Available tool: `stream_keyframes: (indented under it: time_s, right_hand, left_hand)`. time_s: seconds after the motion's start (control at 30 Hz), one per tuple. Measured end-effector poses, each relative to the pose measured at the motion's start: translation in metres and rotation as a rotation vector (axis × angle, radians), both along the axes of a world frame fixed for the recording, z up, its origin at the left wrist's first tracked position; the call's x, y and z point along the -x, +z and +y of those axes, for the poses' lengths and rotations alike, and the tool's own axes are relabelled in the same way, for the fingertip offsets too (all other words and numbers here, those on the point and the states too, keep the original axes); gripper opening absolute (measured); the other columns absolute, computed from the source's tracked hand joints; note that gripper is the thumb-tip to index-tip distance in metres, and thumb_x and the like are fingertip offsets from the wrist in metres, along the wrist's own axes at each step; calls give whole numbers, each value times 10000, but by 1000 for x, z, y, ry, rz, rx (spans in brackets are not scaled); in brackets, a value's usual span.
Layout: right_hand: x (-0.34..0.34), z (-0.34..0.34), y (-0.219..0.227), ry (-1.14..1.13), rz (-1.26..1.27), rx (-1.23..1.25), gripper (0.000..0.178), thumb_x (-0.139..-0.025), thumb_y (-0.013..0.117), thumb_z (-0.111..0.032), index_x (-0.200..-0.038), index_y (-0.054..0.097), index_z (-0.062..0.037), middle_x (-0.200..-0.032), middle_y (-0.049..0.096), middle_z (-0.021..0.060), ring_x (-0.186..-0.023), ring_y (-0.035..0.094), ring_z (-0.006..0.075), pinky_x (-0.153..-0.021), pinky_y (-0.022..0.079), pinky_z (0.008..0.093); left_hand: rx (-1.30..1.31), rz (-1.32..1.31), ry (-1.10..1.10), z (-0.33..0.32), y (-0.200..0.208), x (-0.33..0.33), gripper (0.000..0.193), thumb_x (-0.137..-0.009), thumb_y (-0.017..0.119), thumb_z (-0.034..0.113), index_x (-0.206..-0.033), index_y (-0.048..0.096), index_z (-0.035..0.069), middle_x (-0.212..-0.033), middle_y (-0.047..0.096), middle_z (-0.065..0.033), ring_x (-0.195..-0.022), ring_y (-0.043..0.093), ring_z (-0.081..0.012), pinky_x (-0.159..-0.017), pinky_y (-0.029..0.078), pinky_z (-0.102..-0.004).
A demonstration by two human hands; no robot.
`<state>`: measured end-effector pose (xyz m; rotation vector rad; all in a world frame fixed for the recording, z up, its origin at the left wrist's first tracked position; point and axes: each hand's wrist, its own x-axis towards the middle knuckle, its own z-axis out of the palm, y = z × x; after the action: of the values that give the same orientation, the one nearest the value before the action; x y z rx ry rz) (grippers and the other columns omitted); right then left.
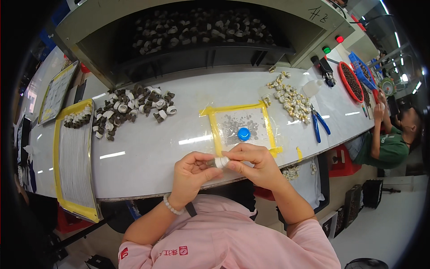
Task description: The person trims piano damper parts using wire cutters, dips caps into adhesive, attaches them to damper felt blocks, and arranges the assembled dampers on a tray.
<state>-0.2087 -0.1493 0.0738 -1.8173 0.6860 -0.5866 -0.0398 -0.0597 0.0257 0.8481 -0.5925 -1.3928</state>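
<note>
My left hand [190,172] and my right hand [260,166] meet at the table's near edge. Between their fingertips is a small white ring-shaped part [219,162], its ends partly covered by the fingers. Both hands pinch it. Just beyond them, a sheet edged with yellow tape [215,132] is stuck to the tabletop, marked with wet-looking grey spots. A round blue cap [243,133] sits on that sheet. Farther left lies a heap of dark parts with white rings [130,105]. Small white-and-yellow pieces [291,98] are scattered to the right.
Blue-handled pliers [318,123] lie at right, near a red bowl [351,82] of brown pieces. A yellow-edged tray [58,152] stands at left with a row of parts. An open-fronted machine [89,49] spans the back. One person in green [385,139] works at far right.
</note>
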Motion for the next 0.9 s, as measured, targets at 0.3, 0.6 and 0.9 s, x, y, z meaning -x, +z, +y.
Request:
stream_keyframes:
  time_s: [0.3, 0.6, 0.9]
  right_hand:
    - [4, 2, 3, -10, -51, -11, 309, -801, 662, -78, -1104, 635, -23, -837, 644, 86, -763, 599, 161, -687, 457, 270]
    - [-5, -3, 9, 34, -49, 55, 338, -773, 685, -69, -1104, 633, -25, -799, 645, 78, -736, 605, 172, -685, 460, 282]
    - [-7, -2, 8, 29, -35, 97, 320, -776, 684, -72, -1090, 639, -25, -767, 647, 74, -725, 603, 184, -677, 462, 283]
  left_hand:
    - [-11, 53, -68, -2, 3, -3, 238, -803, 599, -88, -1034, 548, -65, -952, 636, -169, -793, 650, -205, -698, 563, -301]
    - [-179, 160, -173, -5, 14, -14, 199, -925, 498, 159, -959, 553, -29, -824, 645, -166, -680, 655, -226, -641, 571, -326]
    - [-194, 196, -165, -6, 15, -13, 186, -917, 526, 173, -906, 584, -4, -803, 650, -154, -656, 656, -225, -591, 536, -281]
